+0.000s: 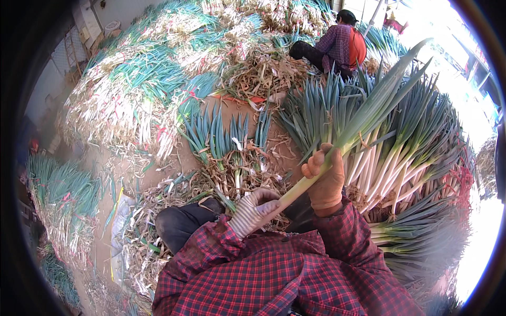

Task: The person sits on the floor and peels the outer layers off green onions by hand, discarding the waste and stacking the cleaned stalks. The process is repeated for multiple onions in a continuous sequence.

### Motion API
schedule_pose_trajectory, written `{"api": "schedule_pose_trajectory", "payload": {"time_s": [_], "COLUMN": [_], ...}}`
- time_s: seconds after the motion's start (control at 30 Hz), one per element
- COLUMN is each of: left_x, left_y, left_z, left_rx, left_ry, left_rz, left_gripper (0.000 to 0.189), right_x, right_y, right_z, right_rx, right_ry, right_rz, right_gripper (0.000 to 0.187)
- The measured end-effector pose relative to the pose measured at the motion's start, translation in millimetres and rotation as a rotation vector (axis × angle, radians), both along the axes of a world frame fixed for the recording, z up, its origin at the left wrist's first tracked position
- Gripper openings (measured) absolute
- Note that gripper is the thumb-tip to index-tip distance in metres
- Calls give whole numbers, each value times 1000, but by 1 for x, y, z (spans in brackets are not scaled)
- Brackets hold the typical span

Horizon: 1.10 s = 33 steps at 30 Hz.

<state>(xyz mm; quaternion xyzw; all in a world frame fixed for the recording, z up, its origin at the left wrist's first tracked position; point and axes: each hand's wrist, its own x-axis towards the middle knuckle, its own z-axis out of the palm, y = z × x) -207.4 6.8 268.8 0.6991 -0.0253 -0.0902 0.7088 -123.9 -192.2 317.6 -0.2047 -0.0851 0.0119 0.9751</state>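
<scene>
A thick Welsh onion [371, 112] slants across my lap, its green leaves pointing up to the right. My right hand [326, 181], in a worn orange-brown glove, grips the stalk just below the leaves. Around the lower pale end closes my left hand [257, 211], in a striped, dirty glove; the root end is hidden by it. To the right of my right hand lies a row of peeled onions [389, 173] with white stalks and roots. Unpeeled onions [233, 146] with dry brown skins lie ahead of my knees.
Loose dry peelings [158, 221] surround my left knee. Large heaps of tied onion bundles [130, 94] fill the far left and back. Another person [342, 45] sits beyond the peeled onions, beside a peelings pile [265, 73]. More bundles [65, 197] stand at the left.
</scene>
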Motion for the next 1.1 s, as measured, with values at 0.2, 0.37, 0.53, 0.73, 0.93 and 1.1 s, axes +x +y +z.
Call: {"api": "schedule_pose_trajectory", "payload": {"time_s": [0.2,0.37,0.53,0.73,0.93,1.1], "left_x": [-9,-3,-4,0,-5,-2], "left_y": [-10,-5,0,28,16,5], "left_z": [6,-4,-22,1,22,23], "left_rx": [221,42,22,-475,490,31], "left_ry": [-42,120,72,171,-284,45], "left_rz": [47,-15,37,360,-118,-18], "left_gripper": [39,37,33,27,64,44], "right_x": [-5,-2,2,28,39,26], "right_y": [6,9,7,-8,-6,-11], "right_z": [-2,1,0,-7,-13,-8], "right_rx": [-43,-244,-195,-487,-320,24], "right_ry": [122,263,246,315,461,385], "right_rz": [-33,-127,-76,-386,-382,55], "right_gripper": [33,40,39,28,30,30]}}
